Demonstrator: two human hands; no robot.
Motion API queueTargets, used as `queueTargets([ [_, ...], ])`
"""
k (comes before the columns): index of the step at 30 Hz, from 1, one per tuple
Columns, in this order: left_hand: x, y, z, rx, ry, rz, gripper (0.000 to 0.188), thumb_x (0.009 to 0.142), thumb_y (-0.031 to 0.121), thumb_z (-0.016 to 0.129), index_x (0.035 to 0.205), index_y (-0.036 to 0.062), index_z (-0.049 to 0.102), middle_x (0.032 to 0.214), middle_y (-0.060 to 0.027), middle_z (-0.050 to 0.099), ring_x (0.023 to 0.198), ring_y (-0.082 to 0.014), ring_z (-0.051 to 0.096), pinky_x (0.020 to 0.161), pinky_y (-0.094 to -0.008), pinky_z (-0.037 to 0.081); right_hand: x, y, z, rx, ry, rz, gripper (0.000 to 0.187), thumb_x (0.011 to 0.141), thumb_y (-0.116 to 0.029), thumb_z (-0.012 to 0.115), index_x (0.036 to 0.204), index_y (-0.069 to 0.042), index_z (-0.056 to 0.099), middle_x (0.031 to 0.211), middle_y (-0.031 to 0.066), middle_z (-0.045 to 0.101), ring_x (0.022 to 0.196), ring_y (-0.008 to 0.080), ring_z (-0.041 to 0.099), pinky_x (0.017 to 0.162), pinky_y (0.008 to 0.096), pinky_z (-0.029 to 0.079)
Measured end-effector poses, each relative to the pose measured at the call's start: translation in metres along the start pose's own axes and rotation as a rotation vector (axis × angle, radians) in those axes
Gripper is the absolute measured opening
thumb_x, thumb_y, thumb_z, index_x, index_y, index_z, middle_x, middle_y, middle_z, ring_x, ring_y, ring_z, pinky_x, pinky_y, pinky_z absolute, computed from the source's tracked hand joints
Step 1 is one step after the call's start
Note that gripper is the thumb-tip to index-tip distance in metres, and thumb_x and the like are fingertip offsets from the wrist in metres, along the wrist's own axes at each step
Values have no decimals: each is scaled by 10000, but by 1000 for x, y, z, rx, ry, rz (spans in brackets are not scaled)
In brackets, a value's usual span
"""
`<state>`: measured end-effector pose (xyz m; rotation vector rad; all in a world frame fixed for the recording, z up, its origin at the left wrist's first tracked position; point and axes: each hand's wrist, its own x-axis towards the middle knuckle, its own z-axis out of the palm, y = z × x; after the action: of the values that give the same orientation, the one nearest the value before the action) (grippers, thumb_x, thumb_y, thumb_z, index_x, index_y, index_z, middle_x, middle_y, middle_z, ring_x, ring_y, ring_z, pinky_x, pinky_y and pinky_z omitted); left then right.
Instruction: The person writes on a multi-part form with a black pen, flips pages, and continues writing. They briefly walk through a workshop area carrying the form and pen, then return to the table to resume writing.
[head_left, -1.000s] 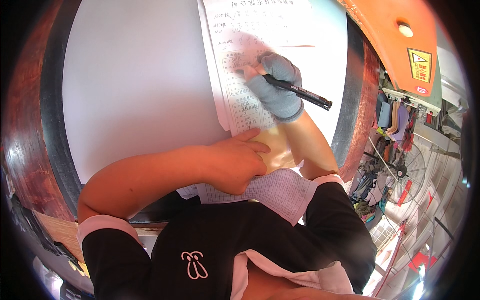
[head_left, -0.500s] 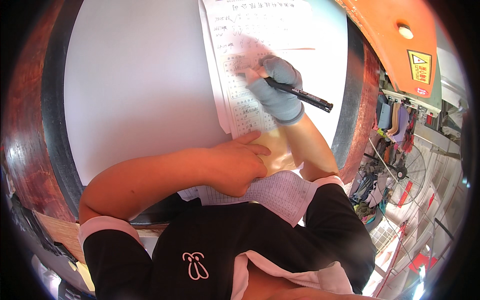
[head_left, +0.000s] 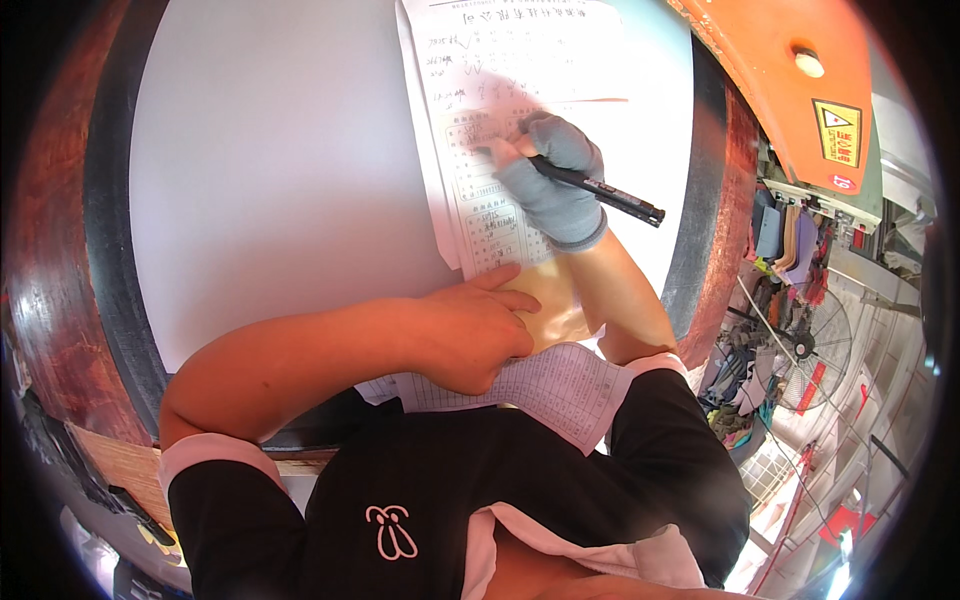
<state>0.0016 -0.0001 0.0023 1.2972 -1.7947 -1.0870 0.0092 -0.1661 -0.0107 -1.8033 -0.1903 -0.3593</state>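
Right hand (head_left: 548, 190), gloved, gripping pen (head_left: 600, 190), tip touching form (head_left: 480, 130) on counter (head_left: 280, 180); left hand (head_left: 475, 330), loosely curled, pressing form's lower edge.

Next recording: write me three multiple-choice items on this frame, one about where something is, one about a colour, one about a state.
1. Where does the bare left hand rest?
A. on the lower end of the white printed paper form
B. on the orange machine cover
C. in the air, off the table

2. What colour is the knit glove on the right hand?
A. red
B. grey-blue
C. yellow

3. What is the state of the black pen?
A. lying loose on the white round table top
B. clipped to the black shirt
C. gripped in the right hand, tip end down at the form

Answers:
1 A, since the fingers lie flat on the sheets near the body.
2 B, since the glove shows a pale grey-blue.
3 C, since the gloved fingers wrap the pen over the printed rows.
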Motion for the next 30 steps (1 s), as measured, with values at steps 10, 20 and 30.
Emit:
queueTargets([
  [10,0,1,1,-70,29,-5,251,697,54,503,888,39,665,1020,-185,623,1266,-292,388,1132,-466,82,-1,-3,-1,-97,2,76,200,737,58,633,651,-46,486,647,11,481,577,102,450,518,255,396],
  [20,0,0,2,-36,16,-2,242,689,65,511,874,43,665,1008,-180,628,1266,-291,392,1131,-468,87,6,-4,-6,208,181,133,186,811,25,583,726,-76,453,686,31,504,590,81,459,537,221,416],
  [30,-1,1,-1,-28,15,-14,258,704,62,491,899,24,655,1001,-178,622,1265,-278,392,1134,-461,80,25,6,-39,727,105,395,108,847,-4,498,756,-63,500,613,45,528,609,203,630,642,359,562],
])
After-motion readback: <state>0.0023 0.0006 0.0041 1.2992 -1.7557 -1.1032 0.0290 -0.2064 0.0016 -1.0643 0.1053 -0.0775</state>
